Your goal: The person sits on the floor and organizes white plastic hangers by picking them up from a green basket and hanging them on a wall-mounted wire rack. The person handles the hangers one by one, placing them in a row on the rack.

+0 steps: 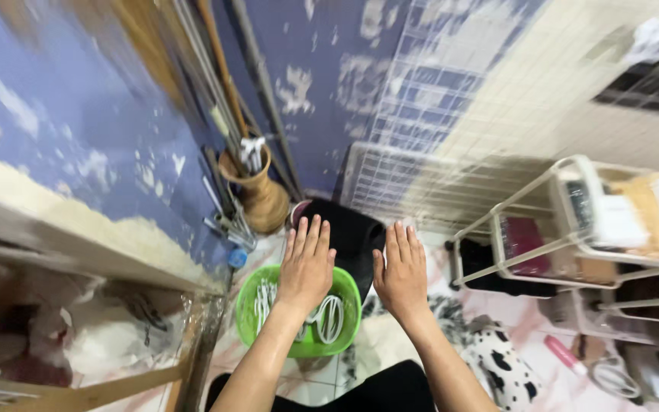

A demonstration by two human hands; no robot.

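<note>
My left hand [306, 263] is stretched out flat, palm down, fingers together, hovering over a green plastic basket [249, 305] that holds several white hangers. My right hand [402, 271] is held flat the same way just to the right of the basket, above a black bin or bag [352, 225]. Neither hand holds anything.
A brown wicker vase [259, 194] with long poles stands against the peeling blue wall. White wire grid panels [413, 160] lean at the back. A white metal rack [573, 229] with boxes is at right, and a black-and-white spotted cloth [497, 358] lies on the tiled floor.
</note>
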